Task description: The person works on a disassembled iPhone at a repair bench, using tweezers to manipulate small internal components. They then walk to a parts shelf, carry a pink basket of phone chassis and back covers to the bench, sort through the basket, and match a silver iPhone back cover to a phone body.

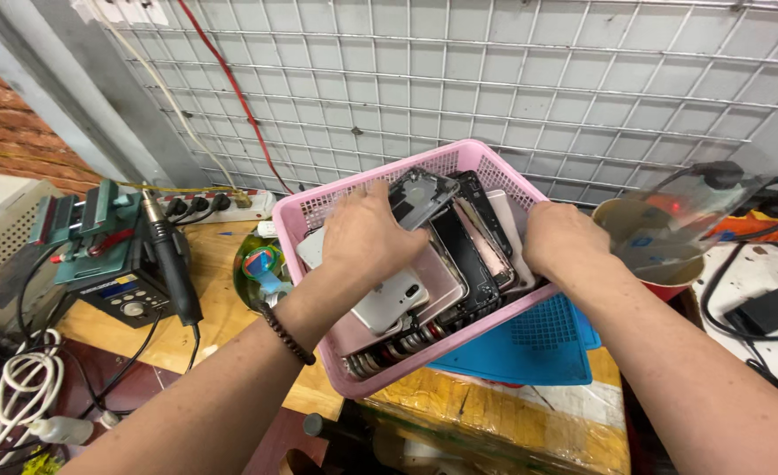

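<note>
Pink basket (319, 211) of stacked phone back housings (459, 255), tilted over wooden tabletop (222, 317), resting partly on blue mat (530, 347). Left hand (367, 237) inside basket, palm down on housings, fingers curled over a dark one; firm grip unclear. Right hand (565, 242) clenched on basket's right rim. Soldering station (112, 264) at left, red cup (662, 255) at right.
</note>
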A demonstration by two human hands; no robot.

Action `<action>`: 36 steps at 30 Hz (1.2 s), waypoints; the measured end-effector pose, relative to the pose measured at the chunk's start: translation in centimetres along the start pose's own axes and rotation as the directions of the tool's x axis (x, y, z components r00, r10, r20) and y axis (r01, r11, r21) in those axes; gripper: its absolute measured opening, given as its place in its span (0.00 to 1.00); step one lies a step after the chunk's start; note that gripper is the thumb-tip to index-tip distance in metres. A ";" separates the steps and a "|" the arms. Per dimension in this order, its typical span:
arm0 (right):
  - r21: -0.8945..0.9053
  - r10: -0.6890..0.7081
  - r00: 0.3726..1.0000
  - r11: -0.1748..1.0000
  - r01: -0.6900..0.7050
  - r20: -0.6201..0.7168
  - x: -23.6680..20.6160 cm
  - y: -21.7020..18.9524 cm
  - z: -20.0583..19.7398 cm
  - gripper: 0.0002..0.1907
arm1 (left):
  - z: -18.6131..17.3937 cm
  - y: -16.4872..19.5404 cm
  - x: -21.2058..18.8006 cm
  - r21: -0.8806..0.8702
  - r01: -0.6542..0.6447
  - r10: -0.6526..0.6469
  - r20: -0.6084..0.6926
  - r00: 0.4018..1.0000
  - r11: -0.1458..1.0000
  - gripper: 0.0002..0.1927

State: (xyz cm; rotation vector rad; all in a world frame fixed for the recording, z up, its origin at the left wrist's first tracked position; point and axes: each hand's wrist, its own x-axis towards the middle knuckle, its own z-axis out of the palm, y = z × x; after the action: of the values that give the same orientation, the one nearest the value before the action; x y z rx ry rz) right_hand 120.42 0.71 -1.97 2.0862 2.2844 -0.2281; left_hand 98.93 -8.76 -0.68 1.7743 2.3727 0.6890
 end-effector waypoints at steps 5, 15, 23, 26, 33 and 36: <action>-0.100 0.025 0.994 0.995 -0.014 0.107 -1.0 -1.5 -1.3 0.29 | -0.6 -0.4 -1.1 0.072 0.011 -0.011 0.005 1.000 0.997 0.47; 0.064 -0.105 0.980 0.991 0.117 -0.169 0.0 0.6 0.2 0.37 | -2.7 -0.4 -1.9 0.087 0.022 -0.034 0.139 0.990 0.996 0.51; 0.944 -0.065 0.997 0.328 -0.022 0.045 1.3 5.7 -5.4 0.14 | -2.9 -0.6 -0.1 -0.244 -0.115 0.095 -0.091 0.991 0.963 0.32; 0.968 -0.252 0.964 0.249 -0.023 0.088 0.0 4.9 -6.9 0.14 | -3.2 -0.2 1.1 -0.873 0.267 0.120 0.342 0.932 0.408 0.28; 0.995 -0.409 0.912 -0.097 0.005 -0.045 -2.5 1.2 -7.2 0.13 | -2.8 -2.0 0.8 -0.898 0.438 0.344 0.396 0.851 -0.051 0.19; 0.970 -0.433 0.897 -0.243 -0.024 -0.086 -3.6 0.1 -5.8 0.11 | -2.6 -3.1 0.4 -0.870 0.474 0.317 0.415 0.853 -0.136 0.20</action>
State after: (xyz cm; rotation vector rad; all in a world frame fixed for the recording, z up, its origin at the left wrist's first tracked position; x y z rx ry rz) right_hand 121.23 -2.10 4.18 1.2217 2.1628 -3.1151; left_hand 95.18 -9.82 0.40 0.7212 0.7249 1.2638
